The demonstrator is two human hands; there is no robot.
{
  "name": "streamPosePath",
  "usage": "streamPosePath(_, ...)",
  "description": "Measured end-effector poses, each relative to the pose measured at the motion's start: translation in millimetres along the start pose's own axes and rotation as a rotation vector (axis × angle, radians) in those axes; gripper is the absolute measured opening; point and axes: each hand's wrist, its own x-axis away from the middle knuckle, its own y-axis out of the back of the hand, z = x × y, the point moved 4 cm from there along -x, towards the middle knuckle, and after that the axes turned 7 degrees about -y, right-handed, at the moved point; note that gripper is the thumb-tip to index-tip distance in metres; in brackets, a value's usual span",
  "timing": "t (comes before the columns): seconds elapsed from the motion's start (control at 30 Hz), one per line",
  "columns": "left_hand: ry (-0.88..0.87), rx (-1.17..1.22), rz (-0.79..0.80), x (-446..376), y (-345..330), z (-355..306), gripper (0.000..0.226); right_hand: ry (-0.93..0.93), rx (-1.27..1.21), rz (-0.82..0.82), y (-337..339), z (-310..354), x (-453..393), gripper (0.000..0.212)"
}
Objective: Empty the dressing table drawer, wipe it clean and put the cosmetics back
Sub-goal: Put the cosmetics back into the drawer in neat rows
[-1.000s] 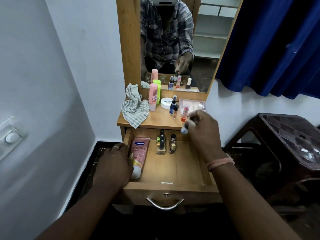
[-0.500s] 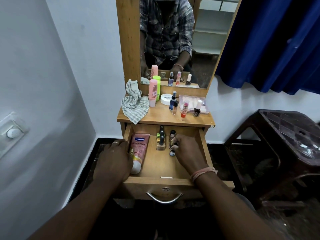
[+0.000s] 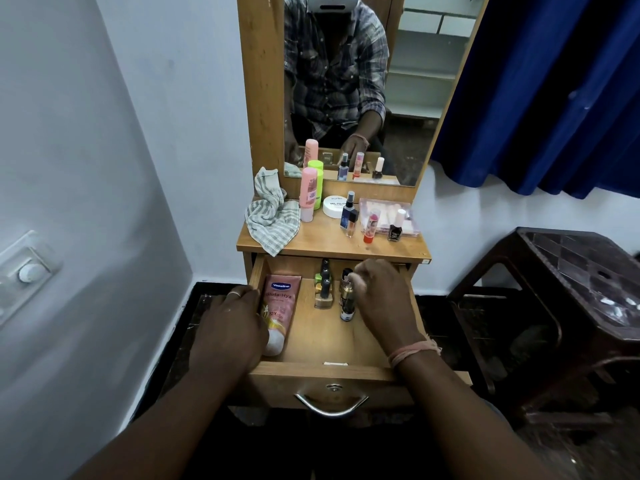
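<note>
The wooden drawer (image 3: 332, 374) of the dressing table stands pulled out. Inside lie a pink Vaseline tube (image 3: 278, 311) at the left, several nail polish bottles (image 3: 324, 289) in the middle and a small dark-and-gold bottle (image 3: 346, 299). My right hand (image 3: 382, 301) is in the drawer and pinches that small bottle near its top. My left hand (image 3: 230, 327) grips the drawer's left wall beside the tube. On the tabletop (image 3: 329, 244) stand a pink bottle (image 3: 308, 194), a green bottle (image 3: 317, 183), a white jar (image 3: 335, 206), a spray bottle (image 3: 349, 214), a red-based lip balm (image 3: 370, 225) and a dark nail polish (image 3: 396, 226).
A striped cloth (image 3: 272, 216) lies on the tabletop's left, and a clear plastic box (image 3: 388, 213) sits at its right. The mirror (image 3: 346, 81) rises behind. A dark stool (image 3: 568, 296) stands to the right, a blue curtain (image 3: 554, 81) above it, a white wall at left.
My right hand set a nail polish on the tabletop, came down into the drawer and took hold of the small dark-and-gold bottle. My left hand stayed on the drawer's side.
</note>
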Motion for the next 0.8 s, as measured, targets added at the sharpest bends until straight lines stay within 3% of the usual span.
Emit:
streamPosePath(0.17, -0.001, 0.006, 0.004, 0.5, 1.0, -1.8, 0.034, -0.026, -0.035, -0.164, 22.0, 9.8, -44.3, 0.031)
streamPosePath(0.37, 0.008, -0.002, 0.008, -0.8, -0.5, -0.6, 0.037, -0.062, 0.061, -0.09, 15.8, 7.5, -80.9, 0.04)
streamPosePath(0.7, -0.007, 0.015, -0.008, -1.1, -0.8, 0.4, 0.033, -0.151, 0.058, -0.14, 0.8, 1.7, -94.1, 0.021)
streamPosePath(0.8, -0.015, 0.017, 0.0, -1.9, -1.0, 0.6, 0.031, -0.192, 0.074, -0.161, -2.5, 2.6, -99.2, 0.023)
